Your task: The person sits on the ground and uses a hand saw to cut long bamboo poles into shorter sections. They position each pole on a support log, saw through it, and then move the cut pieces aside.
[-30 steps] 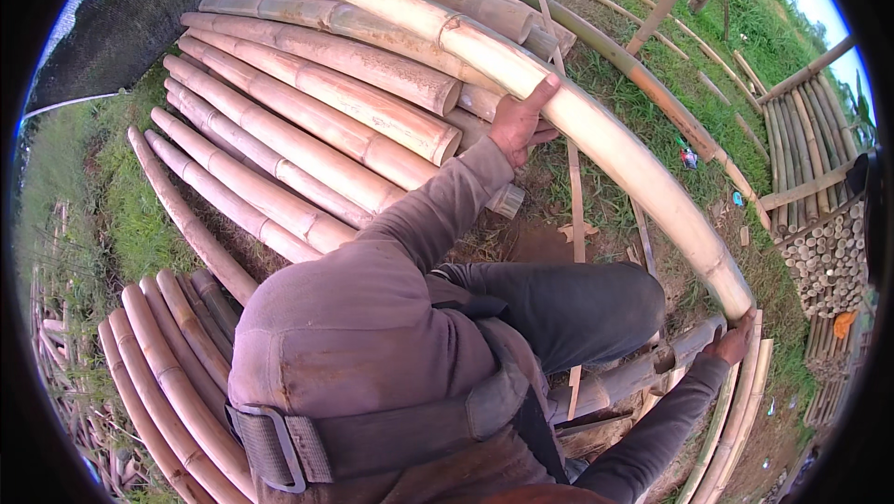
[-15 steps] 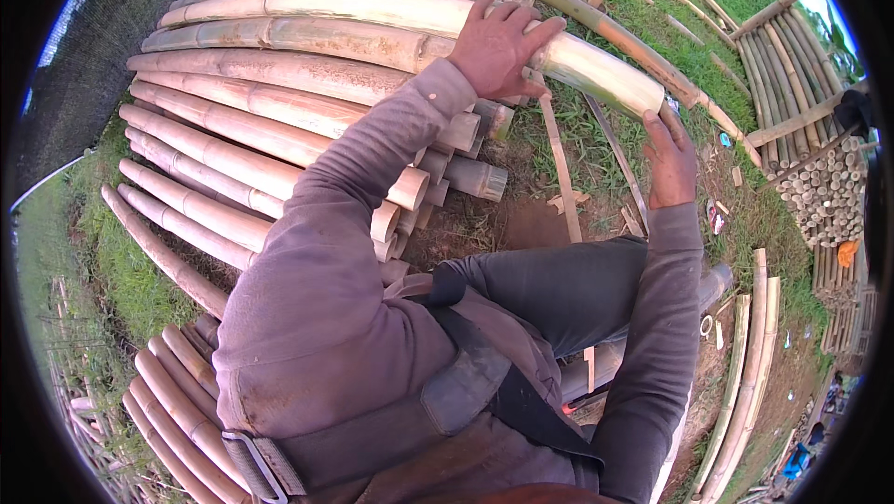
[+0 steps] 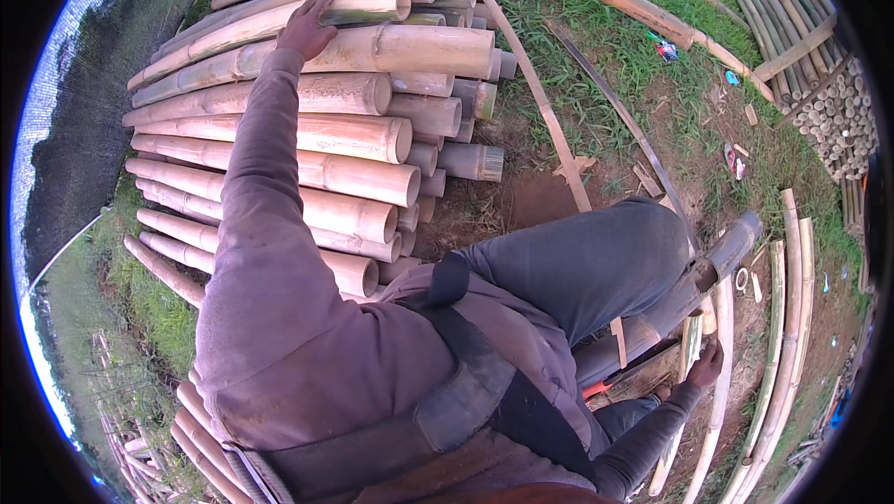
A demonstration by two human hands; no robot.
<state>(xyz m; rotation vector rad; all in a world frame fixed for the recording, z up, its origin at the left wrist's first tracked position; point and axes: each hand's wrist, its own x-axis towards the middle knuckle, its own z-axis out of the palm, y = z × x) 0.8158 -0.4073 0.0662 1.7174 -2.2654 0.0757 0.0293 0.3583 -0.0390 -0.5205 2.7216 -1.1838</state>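
Note:
My left hand [image 3: 308,30] lies over a pale peeled bamboo pole [image 3: 377,6] near the top of the stack, fingers apart and not wrapped round it. Just below runs a thicker bamboo pole [image 3: 419,48] with its cut end facing right. Low on the right, my right hand [image 3: 705,364] is beside a pale-and-green bamboo pole [image 3: 687,347] and a long pale bamboo piece [image 3: 719,392]. Its fingers look loosely stretched; whether they touch either piece is hard to make out.
A dark bamboo log [image 3: 675,299] lies past my bent knee, with a red-orange tool part [image 3: 596,389] near it. Thin strips [image 3: 545,103] cross the grass. Long poles [image 3: 782,346] lie at right; stacked poles [image 3: 843,141] stand at the far right.
The pale pole, earlier between both hands with its end far out, now lies back on the stack. My left hand moved left along it; my right hand left its end and dropped to lower right.

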